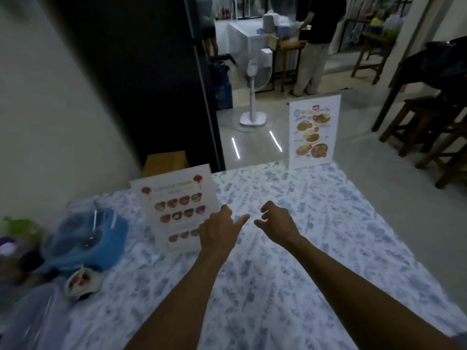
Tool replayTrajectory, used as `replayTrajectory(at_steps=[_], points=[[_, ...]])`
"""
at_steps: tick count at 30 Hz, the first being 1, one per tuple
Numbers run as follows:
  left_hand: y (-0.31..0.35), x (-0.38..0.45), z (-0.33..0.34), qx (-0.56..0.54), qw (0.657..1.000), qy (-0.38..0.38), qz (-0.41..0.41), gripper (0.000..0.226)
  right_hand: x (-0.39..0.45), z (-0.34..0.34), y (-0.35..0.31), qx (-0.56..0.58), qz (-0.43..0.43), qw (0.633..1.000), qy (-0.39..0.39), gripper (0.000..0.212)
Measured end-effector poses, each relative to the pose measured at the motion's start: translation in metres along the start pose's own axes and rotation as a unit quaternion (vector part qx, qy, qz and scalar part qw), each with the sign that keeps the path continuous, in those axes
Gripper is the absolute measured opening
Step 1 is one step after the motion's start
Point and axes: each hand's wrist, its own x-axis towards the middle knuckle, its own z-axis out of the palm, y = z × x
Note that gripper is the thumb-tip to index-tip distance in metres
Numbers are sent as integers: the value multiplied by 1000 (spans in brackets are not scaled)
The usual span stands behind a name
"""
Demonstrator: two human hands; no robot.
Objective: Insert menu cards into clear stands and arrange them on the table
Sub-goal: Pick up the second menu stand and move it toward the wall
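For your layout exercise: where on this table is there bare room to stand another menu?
Free: the cloth between the near stand and far stand, right of both hands. Crowded: the left edge, with the blue bag and clutter.

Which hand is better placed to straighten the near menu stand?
Left, probably: the left hand hangs right beside the near menu stand, while the empty right hand sits farther across the table.
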Motion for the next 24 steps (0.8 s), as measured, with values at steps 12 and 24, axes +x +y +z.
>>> replayTrajectory(at_steps=[12, 24], points=[[-157, -9, -44, 3, 992, 21, -125, 70, 2, 78, -69, -18, -28, 997, -63, 44], [-197, 53, -18, -49, 983, 4, -177, 66, 68, 117, -54, -34, -50, 988, -139, 44]])
